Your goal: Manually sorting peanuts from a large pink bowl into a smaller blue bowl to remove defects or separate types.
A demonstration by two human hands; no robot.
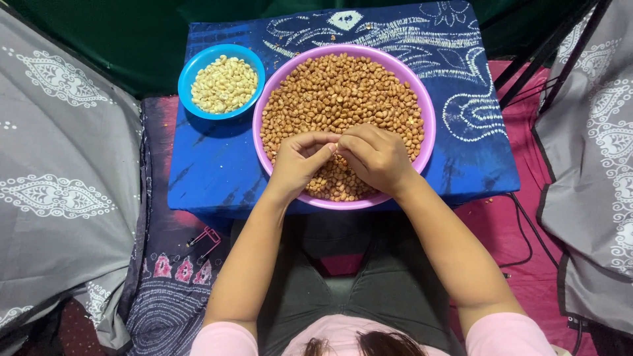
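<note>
Over pink bowl [427,112] of peanuts [343,92]: left hand [298,160], right hand [377,157] fingertips pinched together (perhaps on one nut, hidden).

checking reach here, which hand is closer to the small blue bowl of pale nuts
Left. The left hand is over the pink bowl's near left side, below and right of the blue bowl. The right hand sits farther right, fingers meeting the left's.

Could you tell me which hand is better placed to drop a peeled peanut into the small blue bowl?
Probably the left hand: it is on the side of the blue bowl, which sits left of the pink bowl. The right hand would have to cross over.
</note>
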